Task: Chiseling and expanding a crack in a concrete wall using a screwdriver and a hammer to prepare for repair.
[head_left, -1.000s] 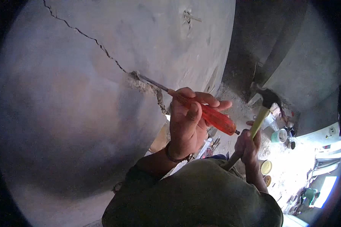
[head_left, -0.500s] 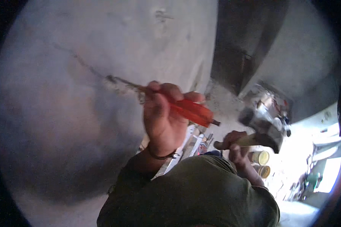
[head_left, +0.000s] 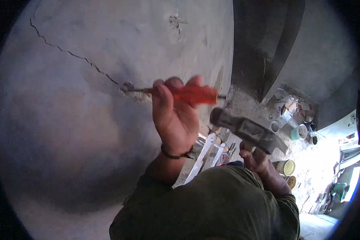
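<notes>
My left hand point(head_left: 178, 124) is closed round the red handle of a screwdriver point(head_left: 200, 95). A metal stub sticks out of the handle's back end. The screwdriver's tip meets the grey plastered wall point(head_left: 88, 132) at a small chipped hole point(head_left: 127, 86), where a dark, jagged crack point(head_left: 68, 52) ends. My right hand point(head_left: 255, 158) grips a hammer, and its heavy metal head point(head_left: 252, 130) is tilted, with one face just short of the screwdriver's back end. Most of the hammer's handle is hidden behind the head and hand.
Another chipped spot point(head_left: 175, 22) marks the wall higher up. Below me are a ladder-like frame point(head_left: 202, 158) and a floor strewn with rubble point(head_left: 248, 104). Buckets point(head_left: 299, 132) and yellowish tins point(head_left: 286, 167) stand to the right, near a bright opening.
The hammer has swung up and left, its head now close to the screwdriver's back end. The screwdriver has turned closer to level, its tip still at the wall.
</notes>
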`<control>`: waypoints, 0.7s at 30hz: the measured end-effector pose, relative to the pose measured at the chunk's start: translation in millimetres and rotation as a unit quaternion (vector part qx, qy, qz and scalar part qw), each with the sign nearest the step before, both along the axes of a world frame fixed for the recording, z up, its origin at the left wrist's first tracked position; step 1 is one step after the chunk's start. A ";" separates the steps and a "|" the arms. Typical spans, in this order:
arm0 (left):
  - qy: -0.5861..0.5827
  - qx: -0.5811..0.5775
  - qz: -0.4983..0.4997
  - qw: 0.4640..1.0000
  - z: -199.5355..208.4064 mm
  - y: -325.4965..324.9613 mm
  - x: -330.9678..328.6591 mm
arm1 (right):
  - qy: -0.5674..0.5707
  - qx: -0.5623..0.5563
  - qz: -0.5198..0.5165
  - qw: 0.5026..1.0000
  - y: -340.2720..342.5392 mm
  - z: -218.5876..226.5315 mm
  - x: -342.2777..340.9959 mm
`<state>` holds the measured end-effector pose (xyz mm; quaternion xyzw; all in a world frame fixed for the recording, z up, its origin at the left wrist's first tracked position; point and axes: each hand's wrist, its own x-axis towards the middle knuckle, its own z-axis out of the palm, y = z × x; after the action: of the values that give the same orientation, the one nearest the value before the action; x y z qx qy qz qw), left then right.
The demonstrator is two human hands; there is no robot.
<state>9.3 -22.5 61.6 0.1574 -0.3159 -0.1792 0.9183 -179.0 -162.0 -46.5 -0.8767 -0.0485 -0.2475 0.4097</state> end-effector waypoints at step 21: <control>0.041 0.001 -0.083 0.996 -8.0 4.0 -23.1 | -0.282 0.330 0.048 0.900 8.6 1.6 7.2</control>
<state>-13.8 -18.5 53.7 0.1237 -0.2896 -0.2617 0.9123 -171.8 -153.4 -44.9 -0.5813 -0.1197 -0.4666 0.6558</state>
